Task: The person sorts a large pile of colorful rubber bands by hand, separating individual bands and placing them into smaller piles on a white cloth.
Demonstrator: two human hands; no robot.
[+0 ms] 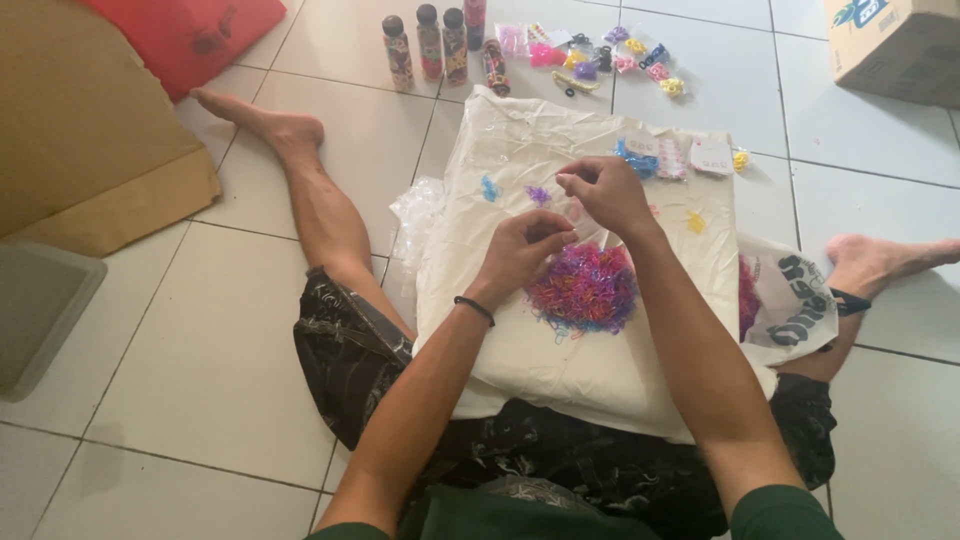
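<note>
I sit on the floor with a white cloth-covered pad [520, 350] across my lap. A heap of small pink, purple and orange rubber bands [585, 288] lies on it. My left hand [522, 252] rests at the heap's upper left edge, fingers curled and pinching at the bands. My right hand [605, 192] hovers just above it, fingertips pinched together on a tiny band too small to make out. Small sorted clusters lie on the cloth: blue [489, 188], purple [538, 195], yellow [696, 222], and a blue bunch [634, 160].
Several tall patterned bottles [430, 42] and packets of coloured bands [600, 55] stand on the tiled floor ahead. A cardboard box [895, 40] sits at the top right, brown cardboard [90, 140] and a red item [185, 35] at the left. A printed plastic bag [800, 305] lies by my right leg.
</note>
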